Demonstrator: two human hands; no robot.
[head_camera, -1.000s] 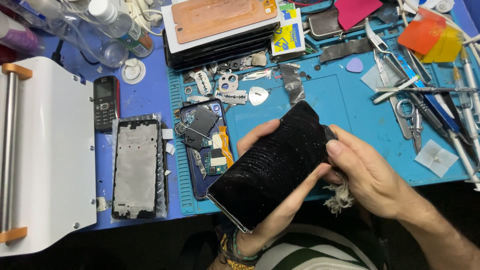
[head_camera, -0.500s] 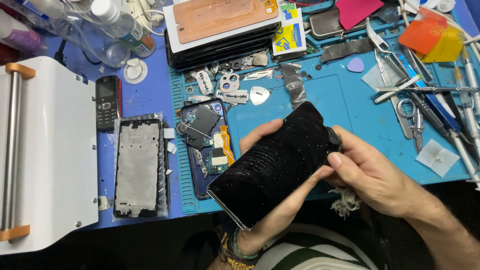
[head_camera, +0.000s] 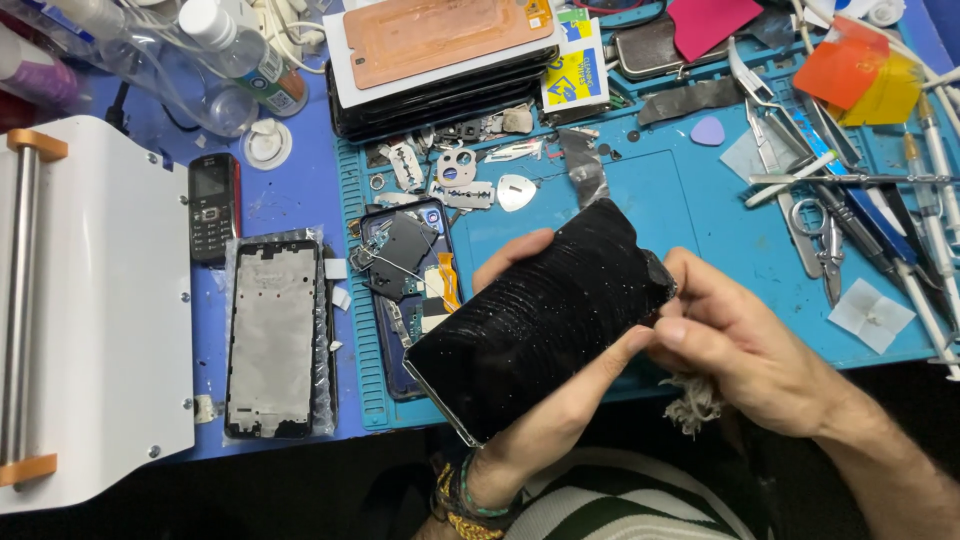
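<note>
Black phone screen (head_camera: 540, 320), left hand (head_camera: 545, 410) cradling, right hand (head_camera: 740, 345) fingers clamped on its edge

You hold a black phone screen panel (head_camera: 540, 325): flat, rectangular, rounded corners, its face streaked with curved smears and white specks. It tilts diagonally, lower corner toward you, upper corner up-right, raised above the teal work mat (head_camera: 700, 215). A frayed whitish rag (head_camera: 692, 402) hangs beneath its right edge.

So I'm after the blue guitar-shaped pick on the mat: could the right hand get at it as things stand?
Probably yes: the pick lies bare on the mat beyond the right hand, though that hand is on the black screen.
</note>
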